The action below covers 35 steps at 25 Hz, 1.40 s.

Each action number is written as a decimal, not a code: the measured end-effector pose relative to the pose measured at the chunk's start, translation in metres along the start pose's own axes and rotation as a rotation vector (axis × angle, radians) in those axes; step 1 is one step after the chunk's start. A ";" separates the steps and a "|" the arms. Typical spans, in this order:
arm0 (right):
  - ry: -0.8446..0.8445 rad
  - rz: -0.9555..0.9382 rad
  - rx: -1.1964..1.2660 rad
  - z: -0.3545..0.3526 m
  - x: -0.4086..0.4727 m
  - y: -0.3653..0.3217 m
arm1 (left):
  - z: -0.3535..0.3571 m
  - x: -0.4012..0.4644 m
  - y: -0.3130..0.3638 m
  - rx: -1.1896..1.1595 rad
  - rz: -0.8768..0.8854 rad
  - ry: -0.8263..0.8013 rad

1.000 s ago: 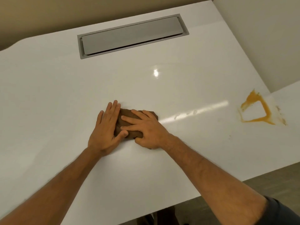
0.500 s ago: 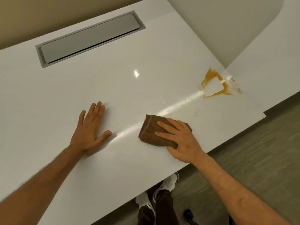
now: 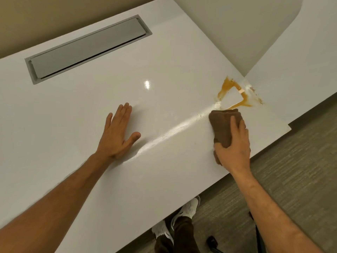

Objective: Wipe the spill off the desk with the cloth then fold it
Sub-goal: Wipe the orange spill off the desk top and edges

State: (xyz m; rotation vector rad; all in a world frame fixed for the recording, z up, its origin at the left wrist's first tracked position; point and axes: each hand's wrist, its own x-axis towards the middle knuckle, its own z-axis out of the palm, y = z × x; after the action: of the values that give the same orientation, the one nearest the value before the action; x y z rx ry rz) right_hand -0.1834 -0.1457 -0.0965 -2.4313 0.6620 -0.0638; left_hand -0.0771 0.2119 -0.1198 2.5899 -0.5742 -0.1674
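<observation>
A brown folded cloth [image 3: 223, 125] lies on the white desk [image 3: 164, 70] near its right end. My right hand [image 3: 234, 145] presses down on it, fingers spread over its near half. Just beyond the cloth's far edge is an orange spill [image 3: 226, 86], a ring around a bare patch, with faint smears to its right. A thin shiny streak runs across the desk from the cloth toward my left hand [image 3: 118, 132]. That hand rests flat on the desk at the middle, fingers apart, holding nothing.
A grey cable hatch [image 3: 87, 48] is set into the desk at the back left. A second white desk [image 3: 299, 70] adjoins on the right. The desk's front edge runs diagonally, with carpet, my shoes [image 3: 189, 209] and a chair caster [image 3: 212, 241] below.
My right hand has slid the cloth to the right, from under both hands up to the edge of the spill. My left hand let go and stayed flat on the desk.
</observation>
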 end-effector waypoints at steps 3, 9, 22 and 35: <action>-0.055 0.008 -0.241 0.022 0.015 -0.013 | 0.002 -0.005 -0.016 -0.077 -0.099 -0.015; -0.018 -0.207 -0.337 0.070 0.035 -0.068 | 0.007 -0.002 -0.019 -0.054 -0.102 -0.025; -0.427 -0.985 -0.041 0.116 -0.031 -0.107 | 0.004 -0.002 -0.013 -0.157 -0.172 0.010; -0.793 -0.541 0.042 -0.010 -0.056 0.012 | 0.020 0.001 0.037 -0.102 0.026 -0.163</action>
State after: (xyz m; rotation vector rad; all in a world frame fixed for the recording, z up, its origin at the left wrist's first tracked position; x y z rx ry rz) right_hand -0.2397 -0.1327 -0.0886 -2.2551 -0.3434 0.6244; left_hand -0.0945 0.1736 -0.1199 2.4830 -0.6399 -0.3914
